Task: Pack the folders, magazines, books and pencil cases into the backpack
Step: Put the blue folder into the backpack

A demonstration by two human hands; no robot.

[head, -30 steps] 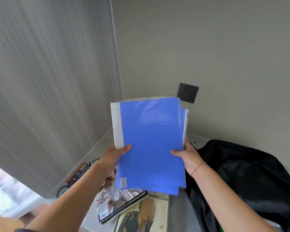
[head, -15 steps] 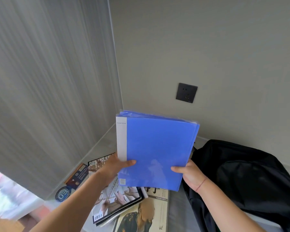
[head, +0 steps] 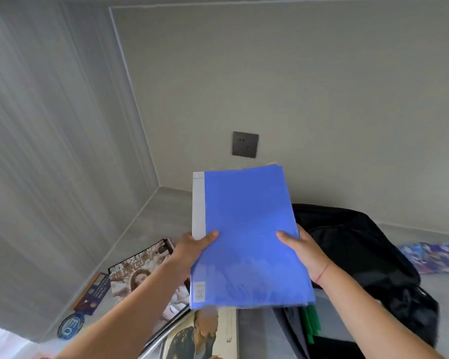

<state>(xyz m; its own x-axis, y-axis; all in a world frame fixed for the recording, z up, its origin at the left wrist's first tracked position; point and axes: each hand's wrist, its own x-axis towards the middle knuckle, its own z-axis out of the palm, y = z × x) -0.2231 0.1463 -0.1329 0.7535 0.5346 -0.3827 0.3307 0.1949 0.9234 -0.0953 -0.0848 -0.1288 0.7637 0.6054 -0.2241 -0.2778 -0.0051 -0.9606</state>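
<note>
Fingers hidden beneath blue folders [head: 246, 237]; only thumbs show on top. Grip: left hand [head: 192, 247] pinches the white spine edge, right hand [head: 300, 246] the far edge. Just right of right-hand fingers: backpack [head: 360, 244], opening partly blocked. Below: book [head: 200, 335], cut off.

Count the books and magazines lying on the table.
3: a magazine left of the folders, a portrait book nearest the camera, a dark booklet farthest left. Others may lie hidden beneath.
</note>
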